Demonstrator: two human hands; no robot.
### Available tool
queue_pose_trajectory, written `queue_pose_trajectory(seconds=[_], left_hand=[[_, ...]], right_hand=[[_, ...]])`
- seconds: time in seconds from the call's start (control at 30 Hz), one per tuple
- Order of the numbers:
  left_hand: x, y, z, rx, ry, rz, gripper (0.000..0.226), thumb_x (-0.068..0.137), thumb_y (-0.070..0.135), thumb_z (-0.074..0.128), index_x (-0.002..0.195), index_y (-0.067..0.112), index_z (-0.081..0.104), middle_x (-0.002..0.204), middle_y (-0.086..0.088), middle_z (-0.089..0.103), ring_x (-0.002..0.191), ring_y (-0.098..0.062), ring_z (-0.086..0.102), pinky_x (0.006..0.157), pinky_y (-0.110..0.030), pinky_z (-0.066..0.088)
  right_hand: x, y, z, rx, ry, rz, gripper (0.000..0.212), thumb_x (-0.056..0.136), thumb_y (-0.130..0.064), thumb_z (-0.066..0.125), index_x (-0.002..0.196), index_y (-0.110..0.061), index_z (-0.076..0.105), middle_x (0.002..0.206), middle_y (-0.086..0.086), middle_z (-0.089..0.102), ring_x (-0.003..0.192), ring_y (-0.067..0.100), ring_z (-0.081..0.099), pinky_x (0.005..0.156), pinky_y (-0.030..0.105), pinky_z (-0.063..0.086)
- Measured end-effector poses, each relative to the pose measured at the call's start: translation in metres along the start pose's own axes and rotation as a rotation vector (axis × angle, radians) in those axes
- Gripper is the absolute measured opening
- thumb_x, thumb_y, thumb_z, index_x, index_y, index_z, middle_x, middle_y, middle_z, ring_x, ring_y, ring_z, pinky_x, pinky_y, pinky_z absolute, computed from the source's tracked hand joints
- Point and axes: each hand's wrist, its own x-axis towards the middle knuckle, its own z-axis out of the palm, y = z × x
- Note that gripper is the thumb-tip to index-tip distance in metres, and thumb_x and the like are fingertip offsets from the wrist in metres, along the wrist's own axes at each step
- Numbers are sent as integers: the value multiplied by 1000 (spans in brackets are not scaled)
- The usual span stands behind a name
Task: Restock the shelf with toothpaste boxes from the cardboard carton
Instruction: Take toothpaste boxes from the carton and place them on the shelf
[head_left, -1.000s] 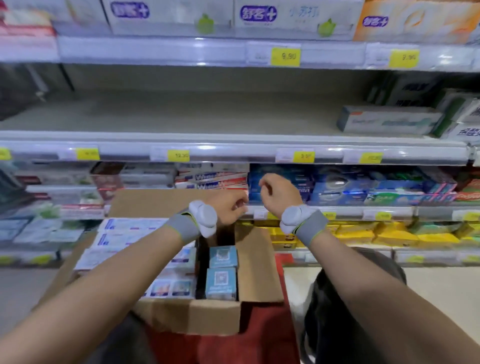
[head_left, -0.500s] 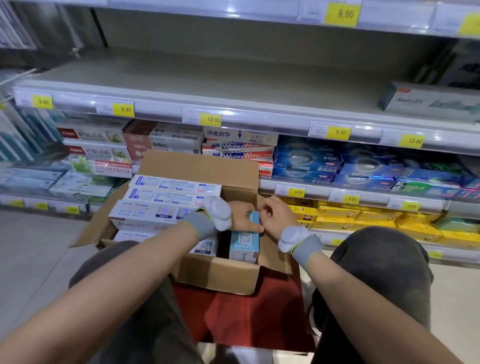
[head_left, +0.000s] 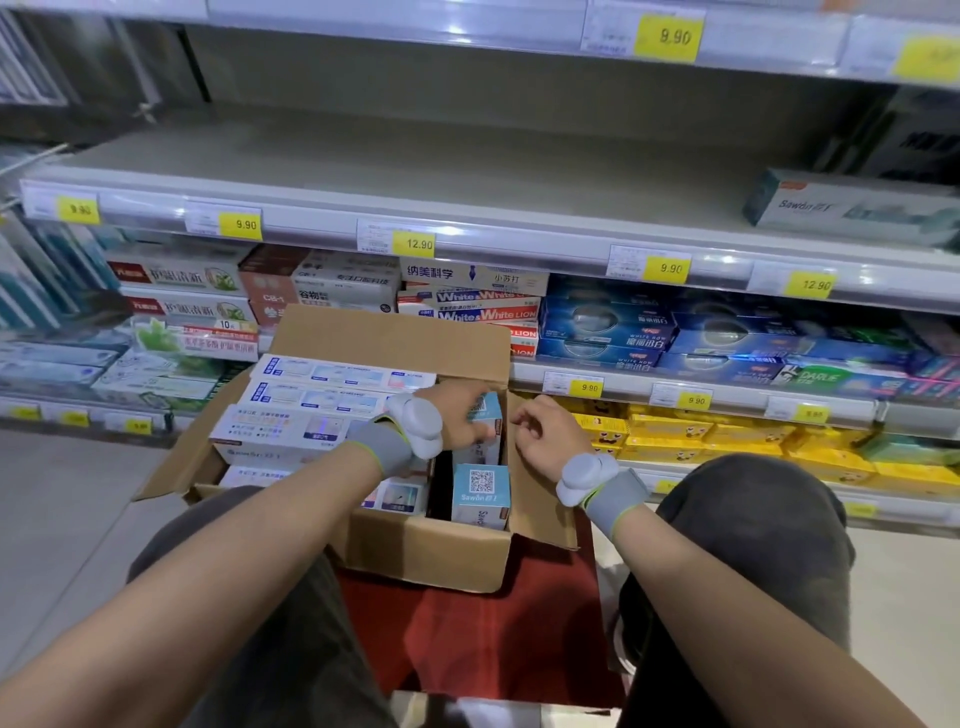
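An open cardboard carton (head_left: 431, 558) stands between my knees on a red surface. White toothpaste boxes (head_left: 291, 426) lie flat in its left side, and light-blue boxes stand on end in its right side. My left hand (head_left: 462, 415) reaches into the carton and grips the top of an upright blue toothpaste box (head_left: 485, 423). Another upright blue box (head_left: 480, 493) with a QR code stands in front of it. My right hand (head_left: 545, 441) hovers over the carton's right flap with loosely curled fingers and holds nothing. The grey middle shelf (head_left: 415, 176) is mostly bare.
One Sawan box (head_left: 852, 208) lies at the right end of the middle shelf. The lower shelves hold rows of white, blue and yellow toothpaste boxes (head_left: 608, 327). Yellow price tags (head_left: 413, 243) line the shelf edges. My knees flank the carton; grey floor lies to the left.
My view tilted down from the shelves to the carton. Both hands dropped from shelf height to it; the left hand took hold of an upright blue box, while the right drew slightly aside.
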Motion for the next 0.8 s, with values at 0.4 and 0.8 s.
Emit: queue_pose_trajectory(seconds=[0.4, 0.8], left_hand=[[-5, -6, -75, -278, 442, 17, 52, 89, 39, 58, 131, 11, 47, 127, -9, 55, 113, -25, 54, 96, -35, 45], [-27, -3, -140, -499, 699, 81, 46, 83, 41, 56, 120, 14, 55, 102, 2, 57, 93, -16, 57, 80, -29, 47]], right_hand=[[21, -24, 0, -171, -154, -41, 59, 90, -48, 53, 140, -21, 39, 139, 5, 47, 132, 25, 36, 100, 42, 41], [44, -56, -18, 486, -19, 200, 51, 95, -51, 41, 127, -14, 53, 118, 7, 58, 108, 25, 56, 94, 44, 50]])
